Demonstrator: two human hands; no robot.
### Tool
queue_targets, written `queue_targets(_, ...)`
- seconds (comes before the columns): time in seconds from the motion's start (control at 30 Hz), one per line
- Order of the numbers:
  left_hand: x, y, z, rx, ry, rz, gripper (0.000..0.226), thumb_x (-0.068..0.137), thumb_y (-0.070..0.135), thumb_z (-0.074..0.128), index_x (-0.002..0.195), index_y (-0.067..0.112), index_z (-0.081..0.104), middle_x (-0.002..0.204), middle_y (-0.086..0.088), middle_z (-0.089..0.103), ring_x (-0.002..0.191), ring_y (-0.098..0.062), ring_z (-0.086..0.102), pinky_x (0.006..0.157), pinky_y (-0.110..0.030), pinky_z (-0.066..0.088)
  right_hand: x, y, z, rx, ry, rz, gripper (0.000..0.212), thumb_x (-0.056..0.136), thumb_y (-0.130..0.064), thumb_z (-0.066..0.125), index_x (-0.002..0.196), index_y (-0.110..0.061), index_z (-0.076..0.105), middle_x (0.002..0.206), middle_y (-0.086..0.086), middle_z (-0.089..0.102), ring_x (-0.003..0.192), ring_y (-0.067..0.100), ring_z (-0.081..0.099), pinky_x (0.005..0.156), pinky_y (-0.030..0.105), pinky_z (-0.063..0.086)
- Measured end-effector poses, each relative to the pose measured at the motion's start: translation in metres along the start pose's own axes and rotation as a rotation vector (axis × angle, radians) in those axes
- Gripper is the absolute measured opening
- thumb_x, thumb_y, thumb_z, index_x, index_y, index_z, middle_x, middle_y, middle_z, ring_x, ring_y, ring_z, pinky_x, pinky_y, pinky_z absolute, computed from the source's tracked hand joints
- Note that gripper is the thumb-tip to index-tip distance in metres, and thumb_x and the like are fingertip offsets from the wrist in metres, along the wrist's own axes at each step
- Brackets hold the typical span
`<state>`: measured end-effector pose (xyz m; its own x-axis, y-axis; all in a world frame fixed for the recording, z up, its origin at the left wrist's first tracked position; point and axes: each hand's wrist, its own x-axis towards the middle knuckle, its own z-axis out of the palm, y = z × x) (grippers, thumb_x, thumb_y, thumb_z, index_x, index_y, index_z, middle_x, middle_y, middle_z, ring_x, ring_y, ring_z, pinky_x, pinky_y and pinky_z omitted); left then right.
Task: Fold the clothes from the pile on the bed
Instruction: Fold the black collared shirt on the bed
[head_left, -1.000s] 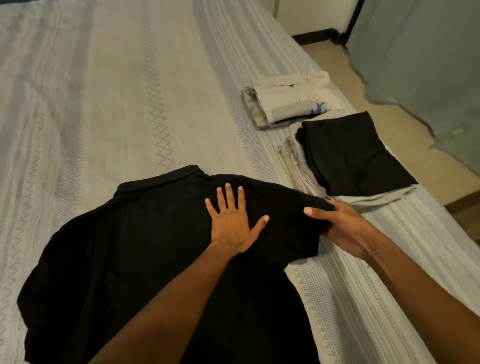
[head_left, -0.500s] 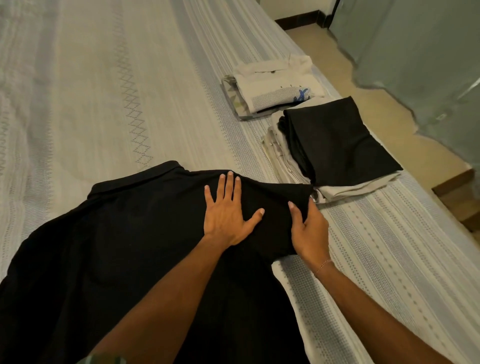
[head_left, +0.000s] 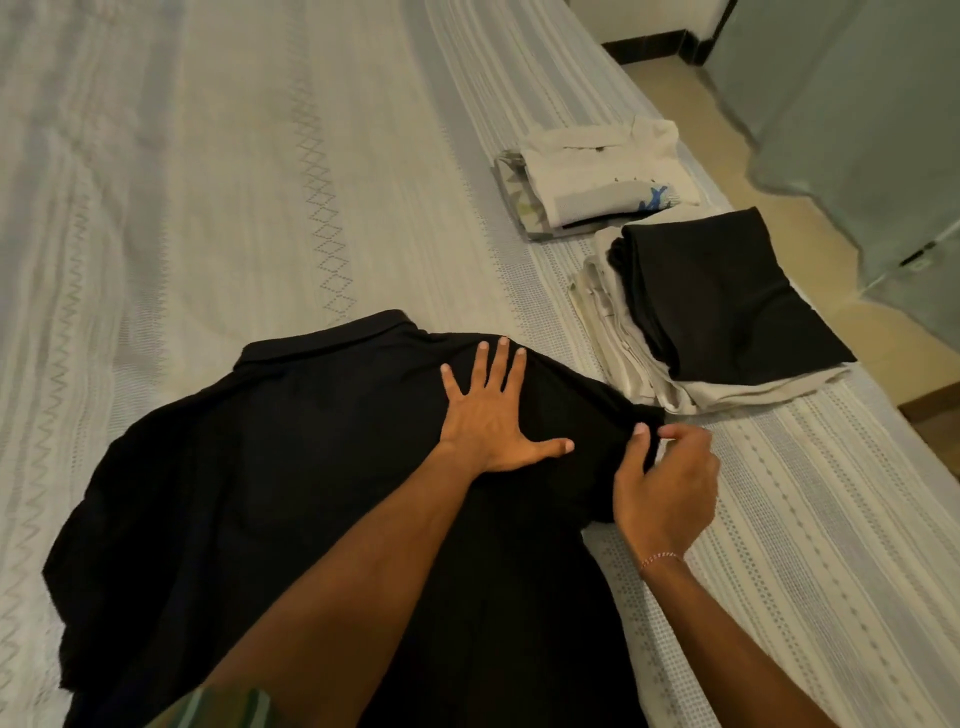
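A black collared shirt (head_left: 270, 467) lies spread on the bed, collar pointing away from me. My left hand (head_left: 491, 415) presses flat on its right shoulder area with fingers spread. My right hand (head_left: 667, 480) is at the shirt's right sleeve edge, fingers curled and thumb up, pinching the black cloth. The sleeve is folded in over the shirt's body beside my left hand.
Two folded stacks sit on the bed's right side: a black garment on pale ones (head_left: 727, 306), and a white stack with a blue print (head_left: 597, 176) behind it. The patterned bedspread (head_left: 260, 182) stretches left and far. Floor and a grey curtain (head_left: 857, 130) lie right.
My right hand brought the sleeve inward over the shirt, lay flat on it half a second ago, and now has curled fingers at the sleeve edge. My left hand stays pressed flat.
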<state>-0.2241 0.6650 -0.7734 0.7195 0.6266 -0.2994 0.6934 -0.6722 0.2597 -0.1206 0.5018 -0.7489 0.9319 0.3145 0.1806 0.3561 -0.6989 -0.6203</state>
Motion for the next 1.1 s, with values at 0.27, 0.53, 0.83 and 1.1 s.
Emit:
queue_targets(0.27, -0.107, -0.126, -0.027, -0.011, 0.428, -0.197, 0.053, 0.104, 0.039, 0.042, 0.147, 0.009, 0.044, 0.15, -0.012, 0.047, 0.141, -0.025, 0.041, 0.12, -0.043, 0.03, -0.077, -0.101, 0.047, 0.064, -0.575, -0.59, 0.008, 0.098, -0.03, 0.061, 0.102, -0.025, 0.057, 0.097, -0.01, 0.055, 0.089, 0.006, 0.05, 0.083, 0.027, 0.045)
queue_targets(0.53, -0.253, -0.292, -0.031, -0.282, 0.522, -1.115, 0.057, 0.099, 0.05, 0.044, 0.126, 0.002, 0.057, 0.124, -0.019, 0.06, 0.114, -0.037, 0.054, 0.1, -0.051, 0.042, -0.209, -0.225, 0.122, 0.217, -1.113, -0.901, 0.032, 0.105, -0.027, 0.05, 0.135, -0.018, 0.052, 0.138, -0.001, 0.052, 0.126, 0.014, 0.05, 0.106, 0.028, 0.04)
queue_targets(0.83, -0.268, -0.33, -0.061, -1.197, 0.18, -0.874, 0.028, 0.084, 0.027, 0.079, 0.08, 0.002, 0.069, 0.092, -0.015, 0.074, 0.085, -0.022, 0.071, 0.078, -0.031, 0.058, -0.27, -0.254, 0.19, 0.28, -1.132, -0.755, 0.048, 0.106, -0.029, 0.046, 0.153, -0.02, 0.039, 0.162, -0.006, 0.031, 0.15, 0.008, 0.024, 0.124, 0.029, 0.02)
queue_targets(1.1, -0.28, -0.35, -0.061, -1.677, 0.303, -0.812, 0.033, 0.091, 0.02, 0.073, 0.119, 0.004, 0.066, 0.11, -0.016, 0.074, 0.103, -0.028, 0.073, 0.094, -0.043, 0.058, -0.276, -0.241, 0.193, 0.187, -1.04, -0.97, 0.1, 0.085, -0.084, 0.039, 0.162, -0.026, 0.009, 0.168, -0.01, 0.007, 0.154, 0.002, -0.002, 0.124, 0.027, 0.003)
